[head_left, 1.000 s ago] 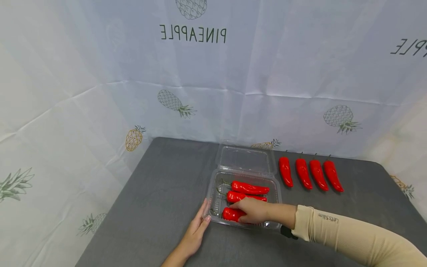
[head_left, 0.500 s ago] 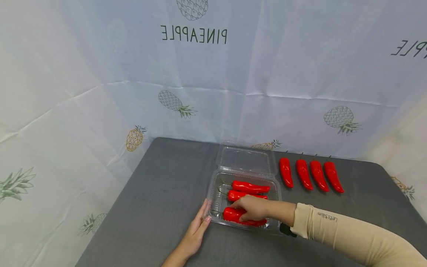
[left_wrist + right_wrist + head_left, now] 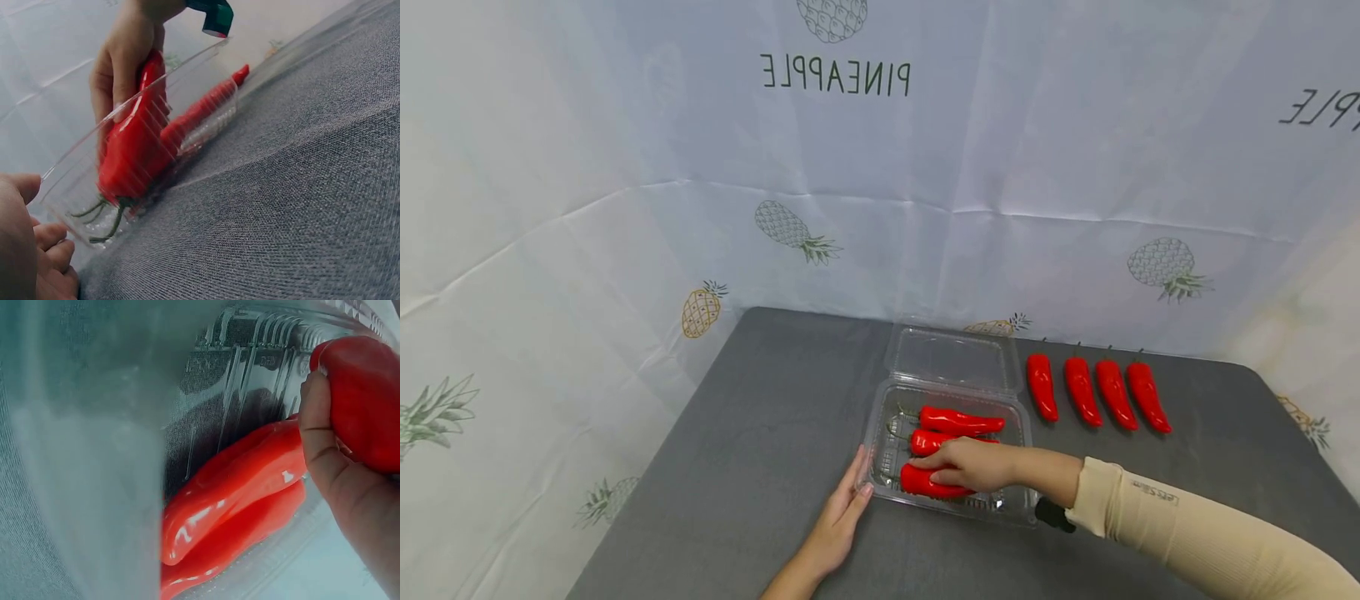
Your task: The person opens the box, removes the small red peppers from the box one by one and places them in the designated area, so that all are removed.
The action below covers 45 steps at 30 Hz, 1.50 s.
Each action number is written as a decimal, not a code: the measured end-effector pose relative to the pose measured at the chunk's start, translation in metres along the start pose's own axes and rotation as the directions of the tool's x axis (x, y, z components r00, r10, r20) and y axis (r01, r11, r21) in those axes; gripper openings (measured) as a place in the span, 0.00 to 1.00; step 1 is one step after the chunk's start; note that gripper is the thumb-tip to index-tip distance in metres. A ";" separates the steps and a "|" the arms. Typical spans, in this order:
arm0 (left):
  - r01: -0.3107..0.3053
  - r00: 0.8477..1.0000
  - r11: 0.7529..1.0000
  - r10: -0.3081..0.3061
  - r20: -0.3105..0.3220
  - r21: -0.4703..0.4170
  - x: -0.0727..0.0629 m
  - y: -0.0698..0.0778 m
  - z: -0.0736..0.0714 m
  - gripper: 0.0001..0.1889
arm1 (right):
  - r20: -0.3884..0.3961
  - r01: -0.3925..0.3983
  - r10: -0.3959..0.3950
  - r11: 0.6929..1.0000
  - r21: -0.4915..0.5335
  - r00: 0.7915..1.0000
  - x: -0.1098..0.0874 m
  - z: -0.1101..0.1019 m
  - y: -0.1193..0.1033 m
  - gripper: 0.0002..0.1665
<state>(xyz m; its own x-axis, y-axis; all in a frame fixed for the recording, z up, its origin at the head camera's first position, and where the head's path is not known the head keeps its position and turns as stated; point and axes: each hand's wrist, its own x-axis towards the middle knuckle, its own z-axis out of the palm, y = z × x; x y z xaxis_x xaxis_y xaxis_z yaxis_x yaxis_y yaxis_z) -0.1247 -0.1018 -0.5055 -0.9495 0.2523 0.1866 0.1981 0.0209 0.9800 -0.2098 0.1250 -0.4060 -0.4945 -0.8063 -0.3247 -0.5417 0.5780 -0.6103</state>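
Note:
A clear plastic clamshell container (image 3: 1022, 496) lies with its lid laid back. Inside are three red peppers with green stems, lying crosswise: a back pepper (image 3: 961, 421), a middle pepper (image 3: 925, 442) and a front pepper (image 3: 921, 481). My right hand (image 3: 979, 464) reaches in from the right and holds the front pepper, thumb and fingers over its body; the right wrist view has the thumb (image 3: 315, 412) pressed on red skin. At the container's near left corner, my left hand (image 3: 842, 512) grips the edge, thumb in front and fingers along the left side.
To the right of the open lid (image 3: 955, 358), several more red peppers (image 3: 1078, 392) stand in a row on the grey table (image 3: 760, 433), stems toward the back. A white pineapple-print curtain (image 3: 880, 167) hangs behind the table's far edge and along its left side.
My right hand has shifted slightly right along the front pepper, and less of that pepper's tip shows. The left hand and the container have stayed in place.

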 end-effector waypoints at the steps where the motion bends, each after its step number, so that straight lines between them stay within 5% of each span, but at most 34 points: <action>1: 0.003 1.000 1.000 -0.003 -0.001 -0.001 0.000 0.000 0.000 0.29 | -0.004 -0.010 0.010 1.000 0.020 1.000 -0.001 0.000 0.000 0.25; 8: -0.032 0.999 0.999 0.032 0.015 -0.003 0.000 -0.001 -0.001 0.29 | -0.068 -0.024 0.029 0.997 0.076 0.997 -0.005 0.003 -0.005 0.26; 15: 0.000 1.000 1.000 0.000 0.001 0.003 0.000 0.001 -0.001 0.29 | -0.108 -0.045 0.058 0.992 0.119 0.992 -0.009 0.008 -0.003 0.27; 21: -0.048 0.999 0.999 0.048 0.013 0.012 0.000 -0.002 0.000 0.29 | -0.149 -0.042 0.059 0.992 0.117 0.987 -0.018 0.008 -0.004 0.28; 30: -0.083 0.996 0.995 0.085 -0.030 0.057 0.000 -0.004 0.002 0.29 | -0.252 -0.058 0.101 0.983 0.173 0.962 -0.034 0.014 -0.001 0.30; 39: -0.037 0.998 0.997 0.040 -0.043 0.060 -0.002 -0.003 0.003 0.22 | -0.370 -0.016 0.098 0.976 0.219 0.924 -0.045 0.017 0.002 0.29; 45: -0.015 0.998 0.998 0.019 -0.053 0.067 -0.003 -0.001 0.002 0.22 | -0.366 -0.038 0.170 0.939 0.341 0.915 -0.053 0.020 0.005 0.29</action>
<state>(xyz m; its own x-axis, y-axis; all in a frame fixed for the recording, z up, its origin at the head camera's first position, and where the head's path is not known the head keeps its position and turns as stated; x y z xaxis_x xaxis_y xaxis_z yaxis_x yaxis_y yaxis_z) -0.1218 -0.1001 -0.5075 -0.9571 0.2014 0.2083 0.2284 0.0821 0.9701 -0.1728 0.1678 -0.4063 -0.7928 -0.5939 -0.1365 -0.2585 0.5306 -0.8072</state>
